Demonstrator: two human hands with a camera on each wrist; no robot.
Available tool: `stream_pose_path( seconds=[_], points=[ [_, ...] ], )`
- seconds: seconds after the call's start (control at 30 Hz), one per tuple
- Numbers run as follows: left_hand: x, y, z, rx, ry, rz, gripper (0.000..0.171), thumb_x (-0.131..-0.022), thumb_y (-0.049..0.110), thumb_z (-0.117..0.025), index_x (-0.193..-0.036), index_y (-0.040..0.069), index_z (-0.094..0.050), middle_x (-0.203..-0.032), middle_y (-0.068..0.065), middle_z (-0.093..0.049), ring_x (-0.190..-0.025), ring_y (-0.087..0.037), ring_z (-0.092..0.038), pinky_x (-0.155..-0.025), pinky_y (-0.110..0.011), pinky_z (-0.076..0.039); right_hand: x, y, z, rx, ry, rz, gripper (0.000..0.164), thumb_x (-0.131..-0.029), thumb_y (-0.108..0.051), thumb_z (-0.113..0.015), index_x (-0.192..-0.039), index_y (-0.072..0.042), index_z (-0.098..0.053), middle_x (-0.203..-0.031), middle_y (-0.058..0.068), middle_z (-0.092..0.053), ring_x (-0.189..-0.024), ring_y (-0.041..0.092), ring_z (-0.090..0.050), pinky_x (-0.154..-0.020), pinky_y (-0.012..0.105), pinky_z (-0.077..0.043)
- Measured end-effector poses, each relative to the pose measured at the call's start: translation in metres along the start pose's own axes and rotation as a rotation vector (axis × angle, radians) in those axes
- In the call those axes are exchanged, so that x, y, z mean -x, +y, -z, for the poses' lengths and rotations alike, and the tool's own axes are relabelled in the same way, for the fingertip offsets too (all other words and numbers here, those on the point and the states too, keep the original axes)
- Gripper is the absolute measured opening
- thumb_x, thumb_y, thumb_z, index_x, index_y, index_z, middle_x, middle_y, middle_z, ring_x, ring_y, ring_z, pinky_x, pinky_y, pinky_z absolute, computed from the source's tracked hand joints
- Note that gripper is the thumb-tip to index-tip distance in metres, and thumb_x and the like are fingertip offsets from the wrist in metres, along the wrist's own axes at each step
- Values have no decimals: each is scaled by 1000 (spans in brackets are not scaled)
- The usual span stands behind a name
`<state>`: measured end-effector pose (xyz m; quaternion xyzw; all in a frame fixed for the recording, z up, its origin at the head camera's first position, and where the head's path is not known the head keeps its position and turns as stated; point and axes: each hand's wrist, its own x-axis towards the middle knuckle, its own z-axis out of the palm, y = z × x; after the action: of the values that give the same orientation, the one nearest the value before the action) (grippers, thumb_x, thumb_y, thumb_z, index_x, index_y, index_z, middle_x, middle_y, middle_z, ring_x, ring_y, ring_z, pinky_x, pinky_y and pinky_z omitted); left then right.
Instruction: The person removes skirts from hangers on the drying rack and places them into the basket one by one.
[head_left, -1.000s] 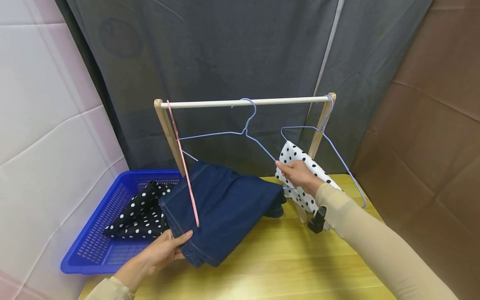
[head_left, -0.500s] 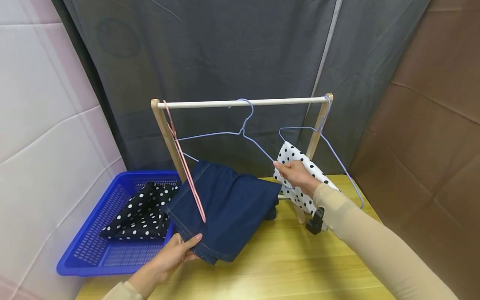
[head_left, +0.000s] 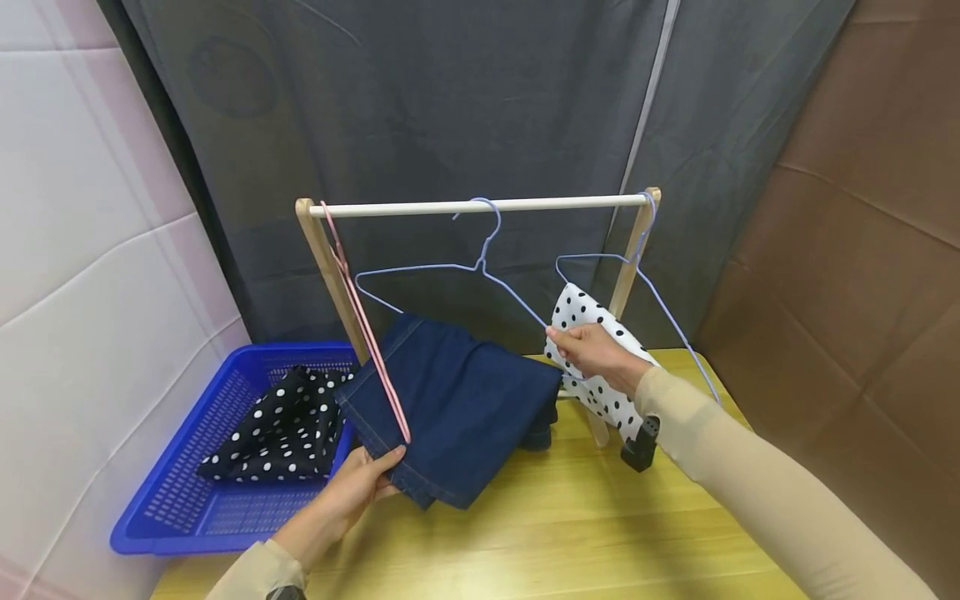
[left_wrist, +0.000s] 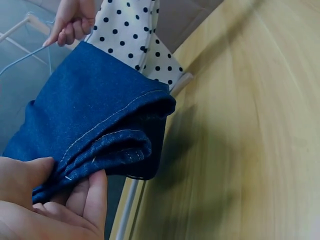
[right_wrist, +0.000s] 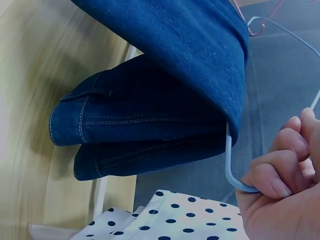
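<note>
Folded blue jeans (head_left: 465, 400) drape over the lower bar of a light-blue wire hanger (head_left: 442, 267), whose hook sits on the white rail (head_left: 405, 207). In the head view, my left hand (head_left: 352, 492) pinches the near lower edge of the jeans, thumb on top. Layered stitched hems of the jeans (left_wrist: 100, 120) show beside these fingers in the left wrist view. My right hand (head_left: 592, 350) grips the hanger's right shoulder end. From the right wrist, the jeans' waistband (right_wrist: 70, 120) hangs behind the bar, and my fingers curl round the hanger's bent corner (right_wrist: 240, 186).
Pink hangers (head_left: 371, 350) hang at the rail's left end, overlapping the jeans. A white cloth with black dots (head_left: 577, 308) hangs on another blue hanger (head_left: 667, 300) at right. The blue basket (head_left: 150, 533) at left holds a black polka-dot cloth (head_left: 277, 433).
My left hand has moved right and slightly up with the edge of the jeans. The hanger's left corner now shows past the pink hangers. My right hand keeps its grip.
</note>
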<state>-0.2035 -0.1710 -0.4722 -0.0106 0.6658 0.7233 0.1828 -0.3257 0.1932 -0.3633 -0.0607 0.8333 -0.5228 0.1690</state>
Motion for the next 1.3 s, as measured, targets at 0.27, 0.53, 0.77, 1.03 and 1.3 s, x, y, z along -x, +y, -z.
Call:
stream_pose_path(
  seconds=[0.27, 0.53, 0.77, 1.03, 1.3],
  points=[
    [-27, 8, -2, 84, 66, 22, 17, -106, 17, -44, -104, 12, -60, -84, 8, -77, -82, -3, -73, -79, -22, -61, 1, 2, 2, -16, -22, -8, 53, -105, -47, -49, -62, -16, -49, -50, -9, -32, -52, 8, -28, -52, 23, -26],
    [-46, 24, -3, 178, 206, 11, 48, -105, 59, -31, -102, 21, -60, -79, 13, -71, -73, -4, -69, -76, -26, -58, 2, 4, 6, -20, -29, -5, 52, -106, -46, -48, -63, -16, -48, -50, -10, -31, -51, 7, -27, -50, 22, -25],
    [-49, 26, 0, 219, 222, -10, 35, -110, 42, -36, -101, 16, -57, -75, 13, -72, -68, -2, -67, -64, -21, -56, 3, 3, 6, -17, -41, -10, 51, -106, -45, -47, -66, -13, -48, -50, -8, -31, -51, 9, -27, -52, 23, -27],
    [-43, 24, 9, 161, 186, -51, 15, -109, 24, -45, -111, 12, -54, -79, 14, -74, -74, 1, -69, -69, -18, -55, 3, 1, 5, -8, -28, -11, 52, -106, -47, -47, -64, -15, -50, -50, -9, -32, -52, 8, -28, -52, 23, -28],
    [-27, 17, 8, 150, 132, -35, 10, -102, 12, -55, -111, 14, -59, -89, 12, -77, -84, -2, -73, -82, -20, -59, 1, -1, 0, 9, 52, -15, 55, -106, -46, -48, -60, -15, -49, -49, -9, -35, -47, 7, -27, -47, 22, -26]
  ],
)
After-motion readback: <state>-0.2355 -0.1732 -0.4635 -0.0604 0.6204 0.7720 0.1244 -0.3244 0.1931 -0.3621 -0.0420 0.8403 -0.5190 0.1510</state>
